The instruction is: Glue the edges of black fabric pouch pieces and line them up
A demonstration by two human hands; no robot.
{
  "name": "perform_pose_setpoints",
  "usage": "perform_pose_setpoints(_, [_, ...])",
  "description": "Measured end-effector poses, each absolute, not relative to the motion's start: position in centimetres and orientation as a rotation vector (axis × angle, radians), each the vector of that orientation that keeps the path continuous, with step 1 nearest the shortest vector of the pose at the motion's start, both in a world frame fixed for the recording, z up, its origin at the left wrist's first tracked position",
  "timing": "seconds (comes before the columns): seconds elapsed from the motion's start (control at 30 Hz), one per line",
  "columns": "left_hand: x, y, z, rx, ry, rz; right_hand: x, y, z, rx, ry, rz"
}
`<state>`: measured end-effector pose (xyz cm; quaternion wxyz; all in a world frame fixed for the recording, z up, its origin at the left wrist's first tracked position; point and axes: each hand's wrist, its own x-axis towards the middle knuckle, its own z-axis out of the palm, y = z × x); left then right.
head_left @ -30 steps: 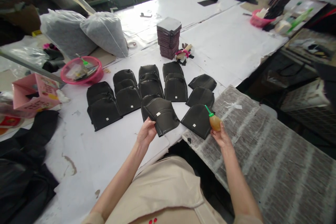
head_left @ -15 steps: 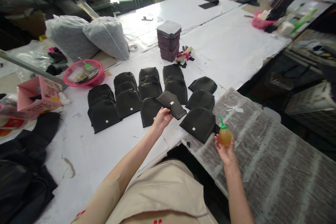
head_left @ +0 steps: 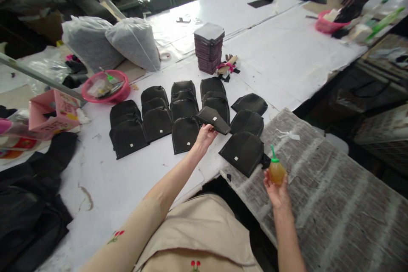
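Black panel [head_left: 208, 114] with a white tag: pinched at its near edge by the left hand [head_left: 207, 136], lifted tilted above the table [head_left: 105, 187], close to its near right corner. Risk: one-edge hold, so a slack pinch could let it swing or drop and shove the laid-out black pieces [head_left: 129, 138]. Can't tell if it's touching those behind it.

Right hand [head_left: 279, 193]: fingers curled round the lower part of a squeeze bottle [head_left: 276, 173], green nozzle up, just off the table's right edge, over the streaked board [head_left: 318, 187]. Risk: walls look soft; hard squeeze or tilt could drip on the board or nearest pieces.

Containers, left to right. Pink box [head_left: 40, 114], left side of table: something dark inside. Pink basin [head_left: 105, 97]: mixed small items, one green-tipped, rest too blurry. Clear bags [head_left: 135, 42] behind it, two, stuffed with grey material. Bottle: amber liquid by the look, level unreadable. Far pink basin [head_left: 328, 26], near table's right edge: pale and dark pieces.
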<state>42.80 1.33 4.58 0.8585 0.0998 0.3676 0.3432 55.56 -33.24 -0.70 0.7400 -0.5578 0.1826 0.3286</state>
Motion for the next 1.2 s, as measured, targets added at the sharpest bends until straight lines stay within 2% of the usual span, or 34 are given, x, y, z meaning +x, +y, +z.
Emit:
perform_pose_setpoints(0.3, [40.9,-2.5,2.2,0.187,0.931,0.715,56.1,-32.8,-0.5,-1.218,0.438,0.730])
perform_pose_setpoints(1.2, [38.7,-7.1,-1.1,0.143,1.085,0.560,55.5,-32.9,-1.1,-1.258,0.409,0.728])
